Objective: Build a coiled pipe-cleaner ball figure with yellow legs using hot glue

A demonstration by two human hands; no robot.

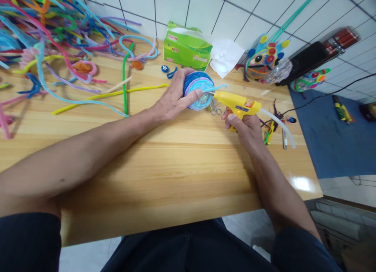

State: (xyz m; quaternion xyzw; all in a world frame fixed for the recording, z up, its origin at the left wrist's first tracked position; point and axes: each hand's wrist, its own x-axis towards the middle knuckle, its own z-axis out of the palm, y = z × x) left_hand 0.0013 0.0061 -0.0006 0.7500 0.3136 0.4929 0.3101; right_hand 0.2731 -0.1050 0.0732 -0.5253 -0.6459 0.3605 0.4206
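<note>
My left hand point(176, 94) is wrapped round a cup-shaped piece point(197, 80) covered in coiled blue, lilac and light-blue pipe cleaner. Its thumb presses on the round end, where a light-blue pipe cleaner end point(219, 87) sticks out to the right. In my right hand point(248, 129) is a yellow hot glue gun point(237, 103), fingers closed about its handle and trigger. The nozzle points left and meets the round end near my left thumb; whether it touches cannot be made out. A clear glue stick point(280, 125) curves from the gun's back. Small scissors point(216, 108) lie just below, partly hidden.
Loose pipe cleaners point(58, 37) are heaped at the back left. A green tissue pack point(188, 47) stands against the tiled wall. Decorated cups point(260, 62) and a dark red flask point(337, 43) are at the back right. A black cable point(331, 91) runs across a blue mat point(340, 146).
</note>
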